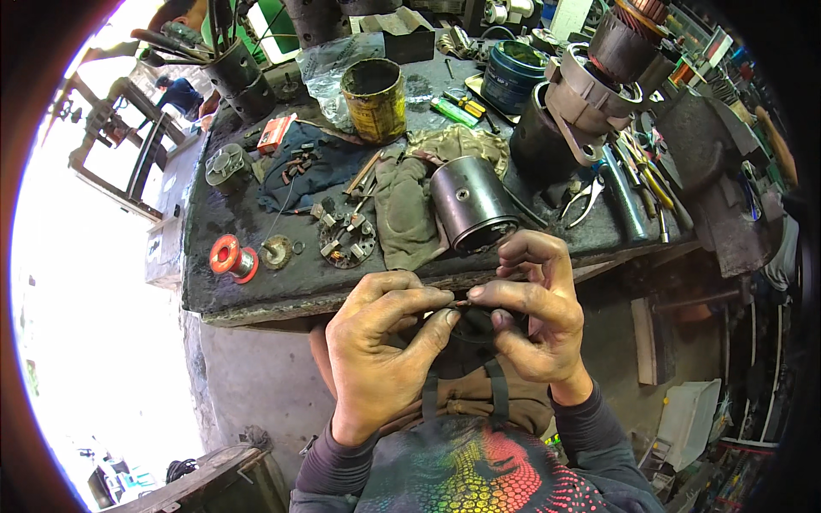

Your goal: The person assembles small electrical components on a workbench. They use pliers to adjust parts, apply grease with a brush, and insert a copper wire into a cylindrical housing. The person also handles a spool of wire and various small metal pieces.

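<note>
My left hand (380,346) and my right hand (543,321) meet in front of the bench edge, above my lap. Both are closed, thumb against fingers. A small, thin copper-coloured piece (462,303) shows between their fingertips; most of it is covered, so its exact kind cannot be told. Just beyond my right hand, a dark steel motor housing (469,198) lies tilted on a drab cloth (402,209). Left of the cloth lies a round brush-holder plate (346,238) with several metal holders on it.
A red spool of wire (233,258) stands near the bench's front left corner. Behind are a yellow can (374,100), a blue tub (513,75) and a green lighter (454,112). Pliers (583,198) and other hand tools lie at right, beside stacked motor parts (590,103).
</note>
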`<act>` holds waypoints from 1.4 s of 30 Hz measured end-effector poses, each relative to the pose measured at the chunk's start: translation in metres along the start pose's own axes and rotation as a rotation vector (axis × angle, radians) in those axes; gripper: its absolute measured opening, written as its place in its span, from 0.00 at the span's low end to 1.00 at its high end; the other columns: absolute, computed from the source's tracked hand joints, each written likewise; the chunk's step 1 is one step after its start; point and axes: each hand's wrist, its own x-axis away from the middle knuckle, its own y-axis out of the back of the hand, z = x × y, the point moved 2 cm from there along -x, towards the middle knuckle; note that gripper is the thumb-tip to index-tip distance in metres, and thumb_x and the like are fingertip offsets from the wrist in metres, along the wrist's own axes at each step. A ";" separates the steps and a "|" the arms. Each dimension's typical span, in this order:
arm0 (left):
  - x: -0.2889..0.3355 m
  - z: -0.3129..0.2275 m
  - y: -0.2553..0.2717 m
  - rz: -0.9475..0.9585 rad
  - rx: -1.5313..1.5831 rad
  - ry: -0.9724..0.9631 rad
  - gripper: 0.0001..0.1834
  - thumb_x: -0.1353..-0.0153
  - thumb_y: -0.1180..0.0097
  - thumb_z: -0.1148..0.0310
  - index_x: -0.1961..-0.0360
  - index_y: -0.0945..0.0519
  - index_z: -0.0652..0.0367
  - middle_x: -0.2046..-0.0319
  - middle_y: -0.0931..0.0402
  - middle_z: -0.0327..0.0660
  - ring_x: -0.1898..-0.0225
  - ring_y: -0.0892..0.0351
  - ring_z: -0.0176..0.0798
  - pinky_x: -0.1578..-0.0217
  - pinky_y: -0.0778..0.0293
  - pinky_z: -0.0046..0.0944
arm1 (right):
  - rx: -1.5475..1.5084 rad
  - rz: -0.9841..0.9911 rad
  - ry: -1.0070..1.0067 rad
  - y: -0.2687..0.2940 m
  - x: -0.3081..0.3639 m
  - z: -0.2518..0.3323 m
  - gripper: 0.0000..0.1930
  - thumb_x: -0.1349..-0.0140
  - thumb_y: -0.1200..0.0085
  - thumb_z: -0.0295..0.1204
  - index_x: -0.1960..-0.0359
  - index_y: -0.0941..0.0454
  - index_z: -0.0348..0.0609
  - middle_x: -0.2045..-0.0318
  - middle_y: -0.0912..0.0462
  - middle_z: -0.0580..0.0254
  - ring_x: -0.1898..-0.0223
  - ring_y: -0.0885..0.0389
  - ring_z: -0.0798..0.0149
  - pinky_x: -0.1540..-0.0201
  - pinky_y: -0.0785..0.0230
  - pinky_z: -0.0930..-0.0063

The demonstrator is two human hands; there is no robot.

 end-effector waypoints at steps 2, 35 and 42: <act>0.000 0.000 -0.001 0.002 -0.027 -0.017 0.13 0.45 0.25 0.82 0.58 0.08 0.62 0.56 0.17 0.41 0.57 0.15 0.31 0.62 0.18 0.30 | 0.005 0.013 0.011 0.000 0.001 -0.001 0.29 0.61 0.42 0.18 0.52 0.08 0.51 0.42 0.28 0.54 0.46 0.26 0.61 0.44 0.30 0.66; -0.005 0.052 0.088 -0.685 -0.474 -0.019 0.10 0.41 0.25 0.78 0.58 0.11 0.62 0.63 0.13 0.40 0.62 0.18 0.35 0.58 0.22 0.36 | -0.541 -0.076 -0.263 -0.020 0.021 -0.009 0.15 0.50 0.35 0.24 0.58 0.09 0.39 0.43 0.27 0.53 0.47 0.24 0.60 0.42 0.24 0.64; -0.026 0.079 0.077 -0.603 -0.818 -0.182 0.12 0.40 0.25 0.73 0.55 0.10 0.57 0.63 0.12 0.39 0.62 0.22 0.41 0.58 0.25 0.40 | -0.602 -0.083 -0.283 -0.030 0.014 0.001 0.14 0.50 0.36 0.22 0.59 0.10 0.38 0.43 0.27 0.53 0.48 0.23 0.61 0.43 0.22 0.63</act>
